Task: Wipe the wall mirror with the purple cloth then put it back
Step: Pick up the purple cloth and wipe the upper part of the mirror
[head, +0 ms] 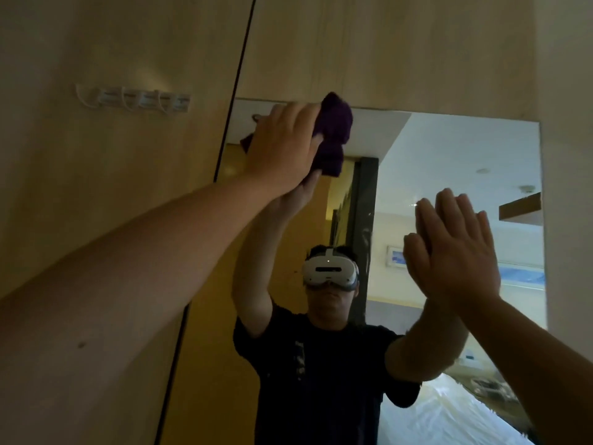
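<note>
Wood-panelled wall (128,43), mirror (449,149); left hand (282,149) gripping purple cloth (333,136), right hand (462,252) flat, holding nothing

Left hand (282,149) presses purple cloth (333,136) on mirror (449,162); right hand (455,248) flat.

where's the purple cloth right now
In the head view the purple cloth is bunched in the left hand, pressed to the top left corner of the wall mirror, just right of the hooks.
</note>
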{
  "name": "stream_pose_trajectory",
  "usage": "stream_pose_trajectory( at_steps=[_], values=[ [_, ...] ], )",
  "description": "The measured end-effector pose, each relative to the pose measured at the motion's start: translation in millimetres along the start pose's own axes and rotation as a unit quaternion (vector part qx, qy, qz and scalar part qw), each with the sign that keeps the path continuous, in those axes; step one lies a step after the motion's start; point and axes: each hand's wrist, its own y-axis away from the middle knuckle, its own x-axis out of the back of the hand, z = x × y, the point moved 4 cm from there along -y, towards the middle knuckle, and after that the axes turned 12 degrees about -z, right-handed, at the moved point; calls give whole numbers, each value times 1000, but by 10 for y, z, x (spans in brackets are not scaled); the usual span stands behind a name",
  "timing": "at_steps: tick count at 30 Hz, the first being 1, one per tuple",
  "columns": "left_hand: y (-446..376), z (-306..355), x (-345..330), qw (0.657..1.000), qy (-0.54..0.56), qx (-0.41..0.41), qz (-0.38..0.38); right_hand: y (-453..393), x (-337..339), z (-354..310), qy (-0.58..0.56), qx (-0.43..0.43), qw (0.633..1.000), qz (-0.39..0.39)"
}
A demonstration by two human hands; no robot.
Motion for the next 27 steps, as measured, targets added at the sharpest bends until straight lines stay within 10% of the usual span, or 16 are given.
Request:
stream_pose_trajectory(
  at_steps=[10,27],
  values=[
    [-721,176,-402,992,-50,-18,-111,-16,-30,35,1,11,1000,27],
    [1724,651,-760,982,-85,-115,-127,-40,-9,46,-25,23,999,40]
  ],
)
